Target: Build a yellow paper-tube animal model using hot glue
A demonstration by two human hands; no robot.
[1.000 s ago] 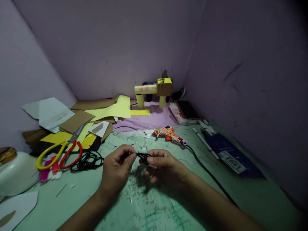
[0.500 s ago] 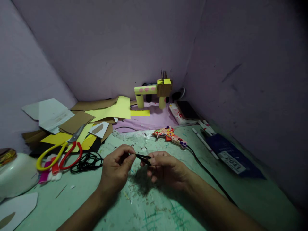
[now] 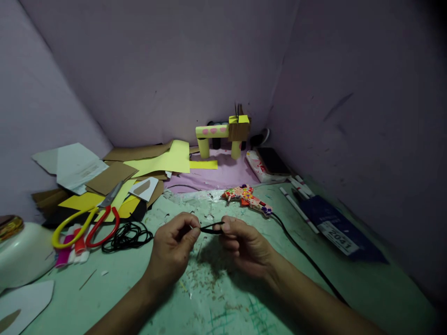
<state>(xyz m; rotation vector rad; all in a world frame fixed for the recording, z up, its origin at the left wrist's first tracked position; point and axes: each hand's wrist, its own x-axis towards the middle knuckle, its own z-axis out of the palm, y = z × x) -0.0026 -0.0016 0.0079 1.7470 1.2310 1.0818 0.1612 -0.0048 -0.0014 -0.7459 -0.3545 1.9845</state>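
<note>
A short loop of black cord is stretched between my two hands above the green table. My left hand pinches its left end between thumb and index finger. At the other end, my right hand grips the loop with thumb and index finger, the other fingers curled below. A tangled bundle of black cord lies to the left of my left hand. Beyond my hands rests a flower-patterned glue gun, its black cable running to the lower right.
Scissors lie on paper and cardboard at left, beside glue tubes. A yellow tube-and-cardboard figure stands at the back. A phone, white-and-pink sticks and a blue packet are at right.
My right hand has moved slightly right and up, and its lower fingers have curled in. The black loop now lies nearly level between my hands.
</note>
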